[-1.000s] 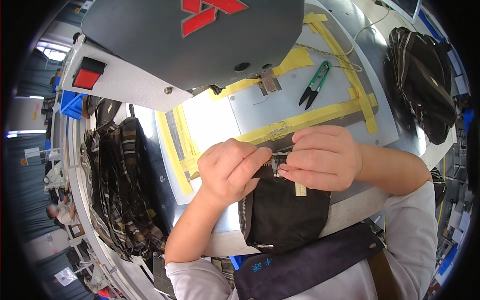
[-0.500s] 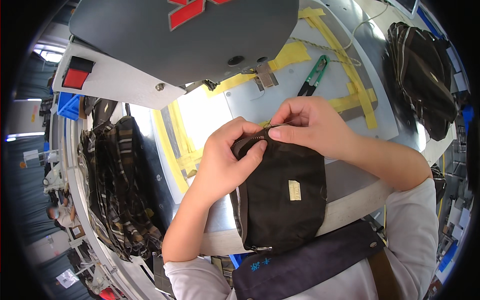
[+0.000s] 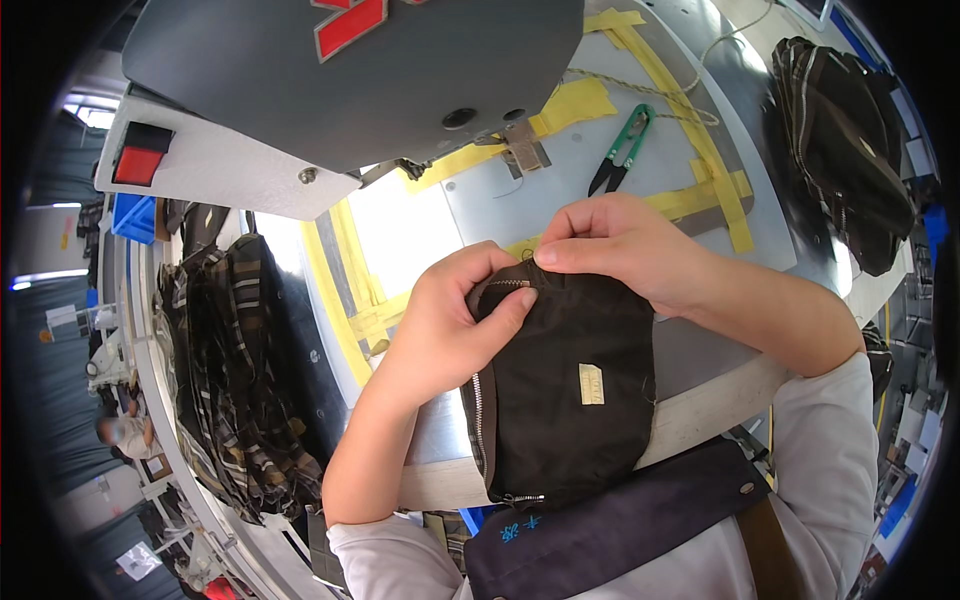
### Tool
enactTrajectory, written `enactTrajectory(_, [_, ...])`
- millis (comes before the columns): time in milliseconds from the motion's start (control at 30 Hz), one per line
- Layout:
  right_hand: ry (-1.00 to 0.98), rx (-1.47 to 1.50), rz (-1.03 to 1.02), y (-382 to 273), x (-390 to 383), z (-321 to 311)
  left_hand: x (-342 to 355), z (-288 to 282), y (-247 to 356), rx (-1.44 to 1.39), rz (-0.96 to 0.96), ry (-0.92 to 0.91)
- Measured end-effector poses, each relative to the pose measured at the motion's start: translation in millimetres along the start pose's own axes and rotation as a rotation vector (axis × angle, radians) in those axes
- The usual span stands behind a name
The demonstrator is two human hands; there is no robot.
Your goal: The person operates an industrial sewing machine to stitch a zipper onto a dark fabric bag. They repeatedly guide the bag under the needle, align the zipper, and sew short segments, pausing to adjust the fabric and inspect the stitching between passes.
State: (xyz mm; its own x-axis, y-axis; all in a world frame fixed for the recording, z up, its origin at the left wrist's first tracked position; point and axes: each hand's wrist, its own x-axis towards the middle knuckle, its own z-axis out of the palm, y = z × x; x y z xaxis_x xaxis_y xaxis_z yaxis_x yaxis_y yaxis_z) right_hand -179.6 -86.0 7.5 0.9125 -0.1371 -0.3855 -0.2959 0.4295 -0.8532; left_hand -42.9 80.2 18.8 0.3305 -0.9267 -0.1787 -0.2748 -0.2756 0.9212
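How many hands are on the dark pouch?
2: the left hand holds the dark pouch near its upper-left corner; the right hand pinches its top edge. Some fingers are hidden.

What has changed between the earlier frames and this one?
Since the first picture, the right hand has shifted away from the wearer, fully uncovering the pale label on the dark pouch. Both hands, the left hand included, still hold its far edge. The green-handled snips stayed put.
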Motion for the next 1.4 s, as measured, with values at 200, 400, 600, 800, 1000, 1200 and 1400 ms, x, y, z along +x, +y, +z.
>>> enactTrajectory(200, [0.123, 0.053, -0.055, -0.7, 5.5, 4.8, 2.9, -3.2, 11.3, 0.055, 0.048, 0.201])
enactTrajectory(400, [0.124, -0.038, -0.125, -3.1, -1.4, 11.2, -1.9, -32.7, 26.3, 0.106, 0.063, 0.162])
enactTrajectory(600, [0.07, -0.18, -0.185, -1.3, -5.9, 19.1, -10.6, -38.2, 38.5, 0.201, 0.004, 0.07])
enactTrajectory(800, [0.048, -0.181, -0.179, 0.4, -4.5, 20.2, -11.6, -39.9, 33.1, 0.233, 0.005, 0.04])
enactTrajectory(1000, [0.081, -0.188, -0.141, 2.0, -4.4, 17.9, -9.7, -35.3, 33.6, 0.164, -0.053, 0.033])
enactTrajectory(1200, [-0.051, 0.31, -0.187, -10.1, -8.9, 4.4, -5.5, -21.5, 25.0, 0.009, 0.2, 0.41])
enactTrajectory(1400, [0.11, -0.41, -0.123, 7.2, -94.6, -15.3, -5.0, 15.2, -5.0, -0.171, 0.522, 0.414])
